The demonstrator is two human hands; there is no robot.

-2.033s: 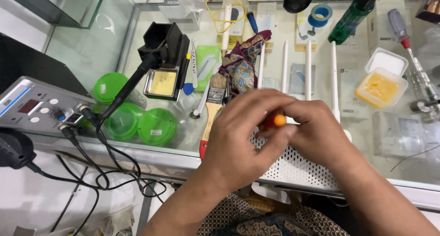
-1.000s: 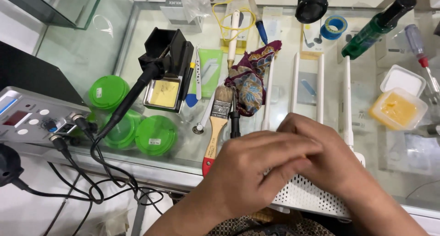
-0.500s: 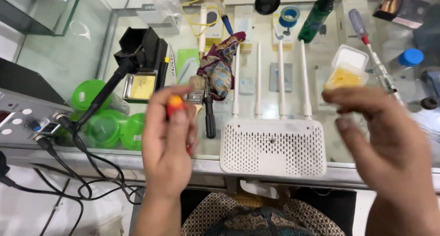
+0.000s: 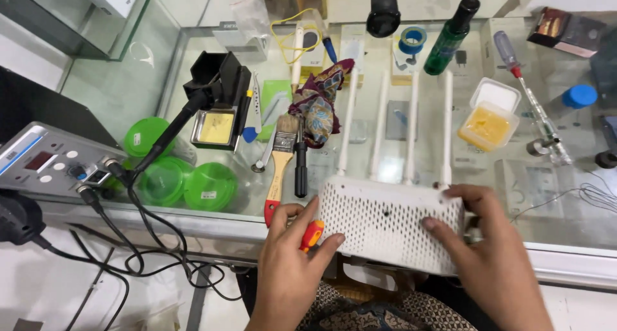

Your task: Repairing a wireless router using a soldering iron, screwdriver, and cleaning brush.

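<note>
Grey station's red display (image 4: 33,161) (far left)

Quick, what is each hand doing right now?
Left hand: closed on an orange-handled screwdriver, fingertips touching the router.
Right hand: open, fingers resting on the router.
</note>
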